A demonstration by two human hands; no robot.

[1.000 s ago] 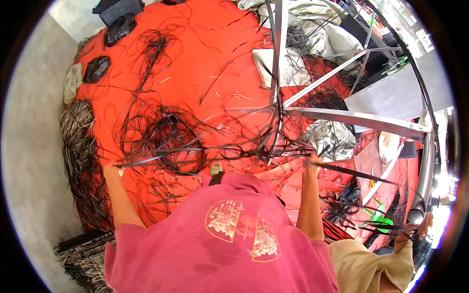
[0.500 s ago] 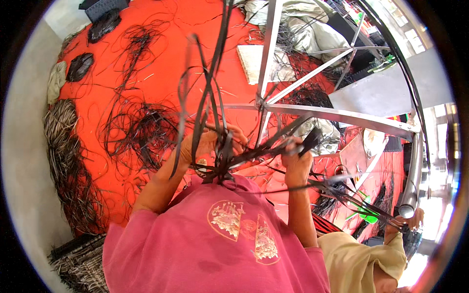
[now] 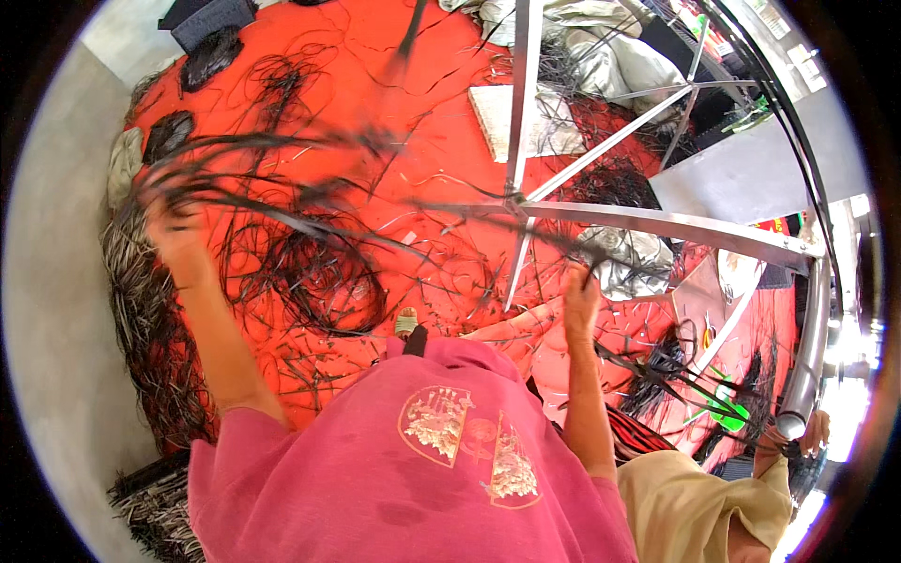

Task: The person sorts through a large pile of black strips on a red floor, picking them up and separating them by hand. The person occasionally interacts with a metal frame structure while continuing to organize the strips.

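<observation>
The red floor sheet (image 3: 394,103) fills the upper left and middle of the frame, strewn with loose dark strips and a coiled heap of strips (image 3: 314,281) just left of centre. Across the upper right stands a silver metal frame (image 3: 657,223), its bars meeting at a joint near centre and running out to a curved rim at the right edge. A second person in a tan garment (image 3: 694,507) sits at the lower right, a hand on the rim.

The bundle of dark strips (image 3: 282,202) stretches from the left of the frame to right of centre, blurred with motion. The left hand (image 3: 174,239), at the left, is closed round one end, arm stretched wide. The right hand (image 3: 582,300), right of centre just below the frame's bar, seems closed on the other end, though blur hides the fingers.

The likeliest trouble, as I judge it, is snagging: the long strips pass close by the joint and bars, and a swing could hook them there and tear them free of a grip. Trailing ends could also catch the coiled heap and drag it into a tangle. With the arms so far apart, single strips may slip from the bundle. Whipping ends could strike the person at the lower right.
</observation>
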